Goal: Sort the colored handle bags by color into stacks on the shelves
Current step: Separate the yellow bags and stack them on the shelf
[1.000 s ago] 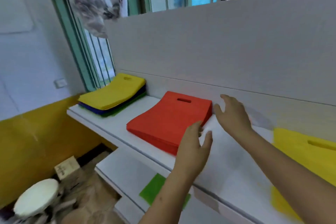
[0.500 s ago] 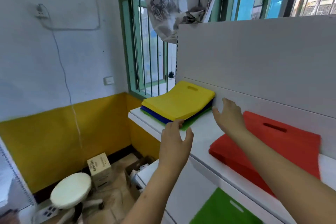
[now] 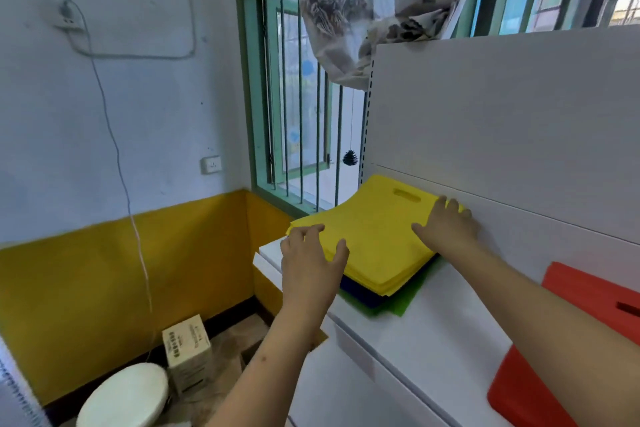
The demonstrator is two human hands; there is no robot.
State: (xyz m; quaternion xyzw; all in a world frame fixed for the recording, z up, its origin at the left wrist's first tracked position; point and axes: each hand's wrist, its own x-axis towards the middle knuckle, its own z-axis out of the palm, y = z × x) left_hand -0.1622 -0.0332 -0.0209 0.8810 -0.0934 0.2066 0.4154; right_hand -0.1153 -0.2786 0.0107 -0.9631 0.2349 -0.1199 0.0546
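1. White shelf [image 3: 433, 333] under a barred green window [image 3: 273, 87]; pale wall above a yellow band.
2. Mixed stack at shelf's left end: yellow bags [image 3: 377, 236] on top, handle slot toward back panel; blue bags [image 3: 360, 295] and green bags [image 3: 398, 302] beneath.
3. Red bags [image 3: 568, 291] at right.
4. Left hand [image 3: 310, 265] spread over the stack's near corner; right hand [image 3: 446, 227] flat on its far corner, gripping nothing.
5. Box [image 3: 188, 354] on floor, print unreadable.

Single head view, looking down and forward, close over shelf [image 3: 433, 333]
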